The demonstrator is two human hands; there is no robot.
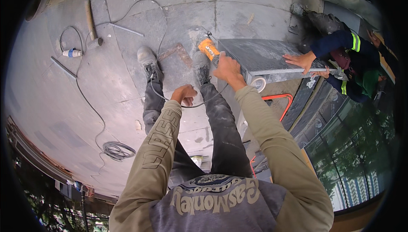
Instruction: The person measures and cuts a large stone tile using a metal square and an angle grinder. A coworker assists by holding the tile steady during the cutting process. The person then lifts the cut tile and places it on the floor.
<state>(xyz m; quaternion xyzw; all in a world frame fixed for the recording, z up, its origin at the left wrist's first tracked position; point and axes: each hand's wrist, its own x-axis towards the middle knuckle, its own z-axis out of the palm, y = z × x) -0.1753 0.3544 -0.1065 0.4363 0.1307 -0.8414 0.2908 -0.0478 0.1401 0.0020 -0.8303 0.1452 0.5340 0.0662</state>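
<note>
Here, hands (228, 69) apart, orange power tool (208, 48) in right

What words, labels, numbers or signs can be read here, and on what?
Shirt: large pale upside-down lettering; wording not copied.
Left sleeve: outlined lettering; wording not copied.
Orange power tool: dark marks, too blurred to read.
Dark surface at right: round marks, too small to read.

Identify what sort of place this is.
Probably a construction or renovation site: an orange-and-black handheld power tool beside a large dark-grey rectangular slab, a wooden-handled mallet lying on grey paving, and a co-worker's dark-blue sleeve with a reflective yellow band.
</note>
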